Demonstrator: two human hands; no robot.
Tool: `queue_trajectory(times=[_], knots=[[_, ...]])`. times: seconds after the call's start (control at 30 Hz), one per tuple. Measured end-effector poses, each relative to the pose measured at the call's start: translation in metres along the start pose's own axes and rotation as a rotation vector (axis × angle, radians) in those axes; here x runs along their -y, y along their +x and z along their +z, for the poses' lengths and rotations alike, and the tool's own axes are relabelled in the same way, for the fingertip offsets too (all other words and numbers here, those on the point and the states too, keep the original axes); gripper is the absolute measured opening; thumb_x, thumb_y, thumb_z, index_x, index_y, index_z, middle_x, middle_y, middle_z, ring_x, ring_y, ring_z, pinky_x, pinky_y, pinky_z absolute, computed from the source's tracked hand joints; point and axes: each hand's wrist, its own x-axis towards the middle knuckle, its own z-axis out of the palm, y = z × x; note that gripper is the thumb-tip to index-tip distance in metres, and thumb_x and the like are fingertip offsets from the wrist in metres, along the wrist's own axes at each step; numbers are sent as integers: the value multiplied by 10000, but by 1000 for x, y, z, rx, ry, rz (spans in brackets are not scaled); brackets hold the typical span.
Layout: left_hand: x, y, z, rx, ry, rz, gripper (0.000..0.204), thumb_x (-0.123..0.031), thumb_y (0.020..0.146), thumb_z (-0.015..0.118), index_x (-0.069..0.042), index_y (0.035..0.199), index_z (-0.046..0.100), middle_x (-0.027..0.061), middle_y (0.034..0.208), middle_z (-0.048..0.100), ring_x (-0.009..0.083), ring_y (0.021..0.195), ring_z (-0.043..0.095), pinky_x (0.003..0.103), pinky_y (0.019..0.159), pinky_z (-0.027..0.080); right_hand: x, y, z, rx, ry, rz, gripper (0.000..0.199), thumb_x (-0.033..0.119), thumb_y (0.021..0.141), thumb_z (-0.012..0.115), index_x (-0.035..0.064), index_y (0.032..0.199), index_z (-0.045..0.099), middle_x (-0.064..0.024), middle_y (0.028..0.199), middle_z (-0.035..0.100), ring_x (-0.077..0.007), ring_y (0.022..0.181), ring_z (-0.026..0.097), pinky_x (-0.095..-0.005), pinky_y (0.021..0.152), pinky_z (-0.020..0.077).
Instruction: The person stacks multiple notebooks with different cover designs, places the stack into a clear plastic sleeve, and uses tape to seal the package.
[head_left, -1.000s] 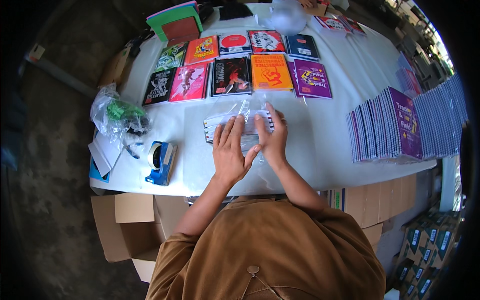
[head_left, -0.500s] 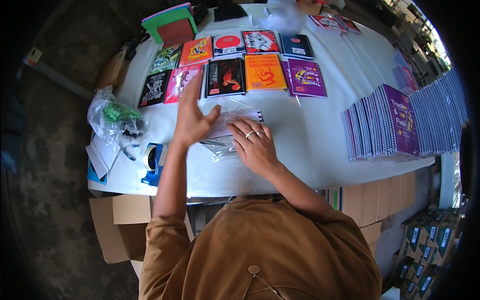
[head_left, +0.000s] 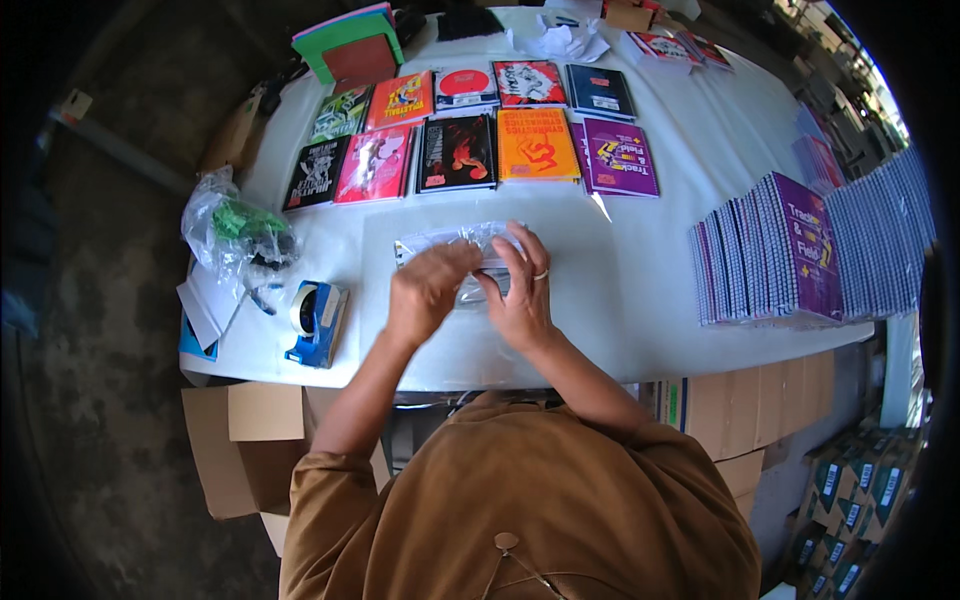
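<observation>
A stack of notebooks in a clear plastic bag (head_left: 425, 240) lies on the table in front of me, its glossy film catching the light. My left hand (head_left: 428, 290) is over the bag's near side, fingers drawn together and blurred; what they hold is hidden. Beside it, my right hand (head_left: 522, 300) has its fingers bent over the right end of the bag and its thumb on the near side, gripping the film. To the left stands a blue tape dispenser (head_left: 325, 325) with a roll of clear tape.
Two rows of colourful notebooks (head_left: 457, 155) lie beyond the bag. Upright purple spiral notebooks (head_left: 765, 250) are packed at the right. A crumpled plastic bag with green contents (head_left: 240, 220) sits at the left. An open cardboard box (head_left: 225, 455) stands below the table's front edge.
My left hand has come down from above and moved right, near my right hand. My right hand has gone from lying flat on the bag to bending round its right end.
</observation>
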Motion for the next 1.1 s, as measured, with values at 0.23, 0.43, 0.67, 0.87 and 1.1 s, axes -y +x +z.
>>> queue_trajectory(times=[0.23,0.43,0.67,0.87,1.1], knots=[[9,-89,-34,-224,83,-198,115,45,677,582,-32,762,583,111,894,660,252,824,636,335,710,507,-28,-5,-10,327,-184,-194,183,2,633,664,145,744,644,38,963,631,-156,978,581,-315,808,379],[118,-229,-176,-177,156,-1106,300,-205,882,427,-32,1061,595,140,1028,604,263,881,570,369,820,413,-20,-8,-8,310,-181,-209,206,-17,631,699,162,727,666,39,970,652,-153,965,590,-298,821,357],[127,-186,-182,398,-151,-1539,350,-364,859,531,-115,1083,632,2,842,559,96,646,441,220,542,352,-25,-7,-9,341,-262,-239,182,-10,646,715,154,701,658,25,925,654,-166,939,596,-305,844,353],[123,-275,-192,-230,-1439,-1101,264,-211,829,501,11,893,630,107,1311,436,239,1116,472,359,990,332,-28,-8,-8,316,-265,-256,177,5,646,736,152,695,651,29,938,650,-168,937,591,-303,842,353],[134,-221,-173,-677,474,-1138,252,-210,851,597,14,767,676,38,609,629,118,516,519,283,499,423,-25,-7,-9,338,-278,-248,176,15,631,747,146,689,646,22,936,650,-176,939,591,-313,846,357]])
